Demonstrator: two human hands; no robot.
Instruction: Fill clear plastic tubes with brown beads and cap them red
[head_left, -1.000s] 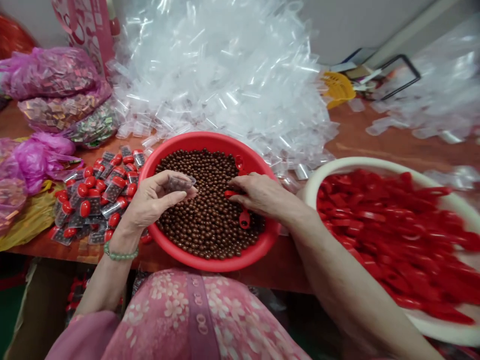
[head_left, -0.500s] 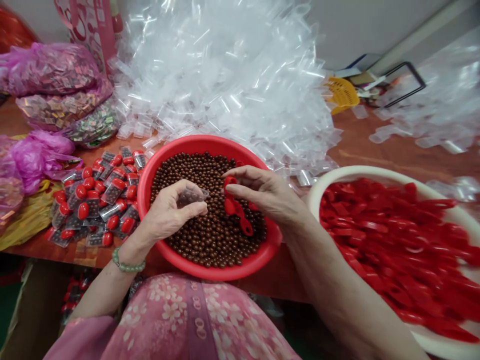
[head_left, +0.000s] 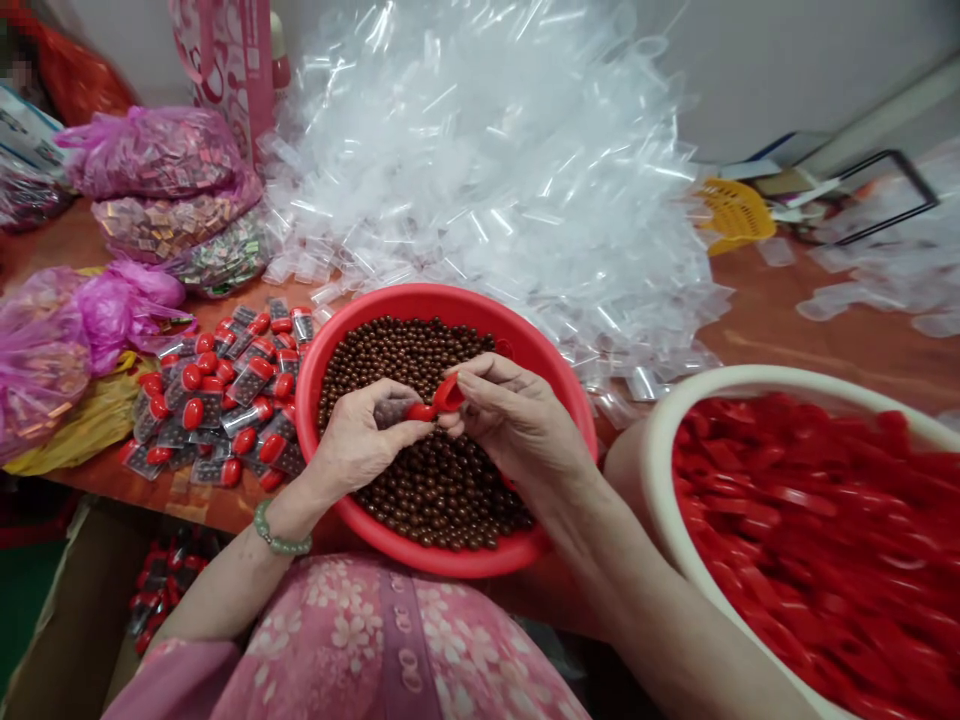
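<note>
Over a red basin [head_left: 577, 400] of small brown balls [head_left: 450, 500], my two hands are close together. My left hand [head_left: 367, 435] is closed round a small clear container [head_left: 391, 411] with dark contents. My right hand [head_left: 510, 410] pinches a red plastic cap piece [head_left: 449, 393], whose other end touches the container's mouth. Left of the basin lies a pile of filled containers with red caps [head_left: 251, 380]. To the right, a white tub [head_left: 660, 470] holds many red cap pieces [head_left: 802, 540].
A large heap of clear empty containers [head_left: 487, 180] stands behind the basin. Pink bags of small packets [head_left: 172, 160] lie at the left. A yellow basket [head_left: 739, 212] sits at the back right. Below the table's left edge is a cardboard box [head_left: 67, 610] with more capped containers.
My right hand has brought the red cap piece to the container in my left hand; before, it dangled apart over the balls. The whole view has shifted somewhat.
</note>
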